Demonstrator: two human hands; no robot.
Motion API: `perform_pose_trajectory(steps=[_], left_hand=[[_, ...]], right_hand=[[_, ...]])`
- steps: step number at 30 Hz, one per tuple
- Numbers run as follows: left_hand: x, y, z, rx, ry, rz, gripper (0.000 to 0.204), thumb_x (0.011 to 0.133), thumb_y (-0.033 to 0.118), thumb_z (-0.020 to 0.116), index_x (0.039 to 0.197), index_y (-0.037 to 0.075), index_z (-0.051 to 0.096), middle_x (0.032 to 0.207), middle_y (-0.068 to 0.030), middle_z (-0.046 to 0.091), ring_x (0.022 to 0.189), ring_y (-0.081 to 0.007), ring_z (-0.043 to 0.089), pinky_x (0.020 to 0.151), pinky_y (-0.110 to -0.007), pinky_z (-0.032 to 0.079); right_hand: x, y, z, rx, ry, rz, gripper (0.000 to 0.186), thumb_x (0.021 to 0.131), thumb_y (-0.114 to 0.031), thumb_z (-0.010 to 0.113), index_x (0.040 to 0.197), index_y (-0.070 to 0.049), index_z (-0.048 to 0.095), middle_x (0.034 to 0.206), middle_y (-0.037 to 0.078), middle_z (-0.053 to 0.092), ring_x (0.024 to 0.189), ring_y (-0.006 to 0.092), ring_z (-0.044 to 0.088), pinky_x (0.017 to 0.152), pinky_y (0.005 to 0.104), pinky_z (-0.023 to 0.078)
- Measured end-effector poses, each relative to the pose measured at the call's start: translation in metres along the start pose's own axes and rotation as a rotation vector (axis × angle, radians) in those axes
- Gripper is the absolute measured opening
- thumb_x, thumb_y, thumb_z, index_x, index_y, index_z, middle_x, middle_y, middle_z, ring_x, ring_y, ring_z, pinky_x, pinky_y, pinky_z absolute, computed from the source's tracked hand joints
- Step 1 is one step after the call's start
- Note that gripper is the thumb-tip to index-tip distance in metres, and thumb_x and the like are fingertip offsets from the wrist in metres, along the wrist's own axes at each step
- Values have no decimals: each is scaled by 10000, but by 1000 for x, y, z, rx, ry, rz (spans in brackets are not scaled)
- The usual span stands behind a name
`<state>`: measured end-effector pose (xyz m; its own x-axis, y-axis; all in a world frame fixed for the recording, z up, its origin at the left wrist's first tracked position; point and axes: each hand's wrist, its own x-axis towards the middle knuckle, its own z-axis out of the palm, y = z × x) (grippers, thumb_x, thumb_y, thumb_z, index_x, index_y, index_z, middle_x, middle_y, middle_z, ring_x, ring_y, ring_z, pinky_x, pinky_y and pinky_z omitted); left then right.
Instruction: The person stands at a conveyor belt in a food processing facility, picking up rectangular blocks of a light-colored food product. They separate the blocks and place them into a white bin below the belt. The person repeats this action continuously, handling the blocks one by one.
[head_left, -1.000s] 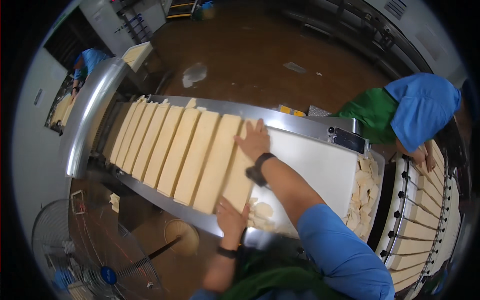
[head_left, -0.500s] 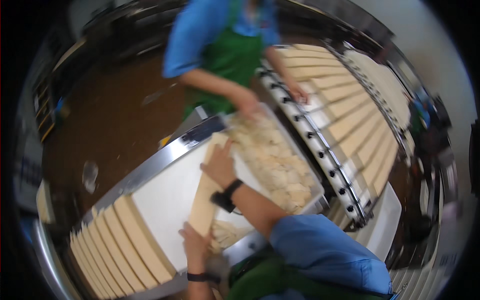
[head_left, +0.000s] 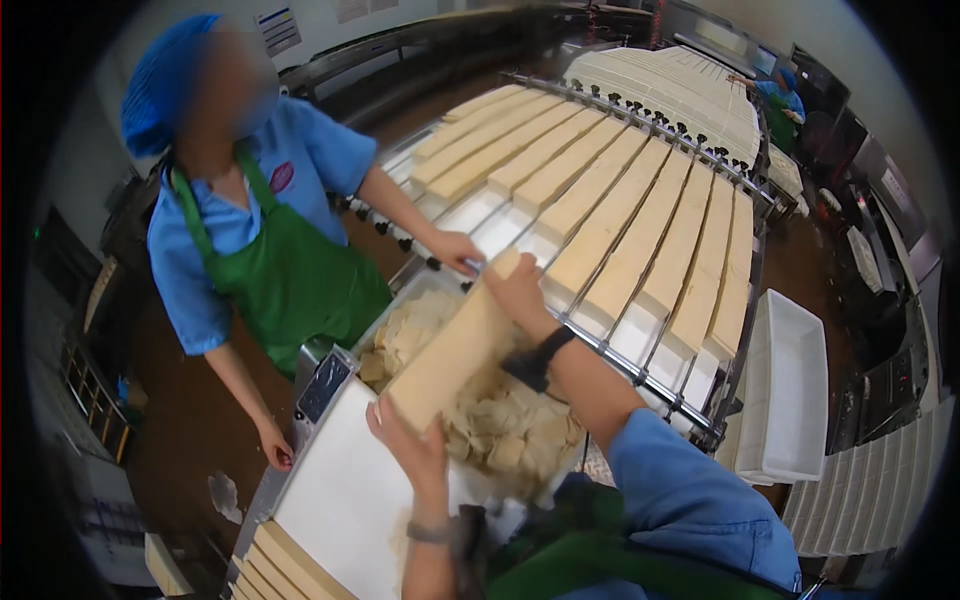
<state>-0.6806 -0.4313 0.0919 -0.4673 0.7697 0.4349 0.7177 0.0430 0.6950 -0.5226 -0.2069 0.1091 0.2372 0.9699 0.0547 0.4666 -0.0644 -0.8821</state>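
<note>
Between my two hands is a long, pale-yellow slab (head_left: 455, 350), held tilted above a bin of scraps. My left hand (head_left: 412, 447) grips its near end, thumb apart from the fingers. At the far end my right hand (head_left: 518, 292) is wrapped round the slab, close to the edge of a rack of lanes. Thin pale scraps (head_left: 515, 430) fill the bin below. Similar long slabs (head_left: 610, 215) lie side by side on the rack (head_left: 640, 335), with white strips showing at their near ends. What the slab is made of, I cannot tell.
A white work surface (head_left: 345, 480) lies at lower left, with more slabs (head_left: 285, 565) at its near end. A co-worker in a green apron (head_left: 290, 280) stands across, one hand near the slab's far end. A white tub (head_left: 790, 400) is at right; another person works far right.
The slab has risen from the white surface and swung right and away, over the scraps toward the rack, with both my hands on it. My view has turned right, showing more of the rack.
</note>
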Motion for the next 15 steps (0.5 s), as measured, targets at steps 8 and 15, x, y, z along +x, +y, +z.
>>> perform_pose_trajectory(steps=[8, 15], left_hand=[[96, 12, 58, -518, -294, -44, 807, 789, -103, 600, 1459, 30, 169, 1428, -169, 341, 1221, -234, 465, 1003, -336, 407], [92, -4, 119, -531, -421, -83, 856, 737, -80, 659, 1449, -6, 191, 1434, -182, 308, 1267, -277, 407, 1023, -360, 384]], right_hand=[[120, 58, -14, -638, -186, -150, 636, 830, -539, 476, 1155, -3, 586, 1381, 255, 396, 1220, 392, 425, 1036, 512, 286], [85, 45, 11, -431, -137, -354, 735, 826, -524, 511, 1295, 38, 452, 1405, 264, 344, 1305, 418, 291, 1061, 550, 208]])
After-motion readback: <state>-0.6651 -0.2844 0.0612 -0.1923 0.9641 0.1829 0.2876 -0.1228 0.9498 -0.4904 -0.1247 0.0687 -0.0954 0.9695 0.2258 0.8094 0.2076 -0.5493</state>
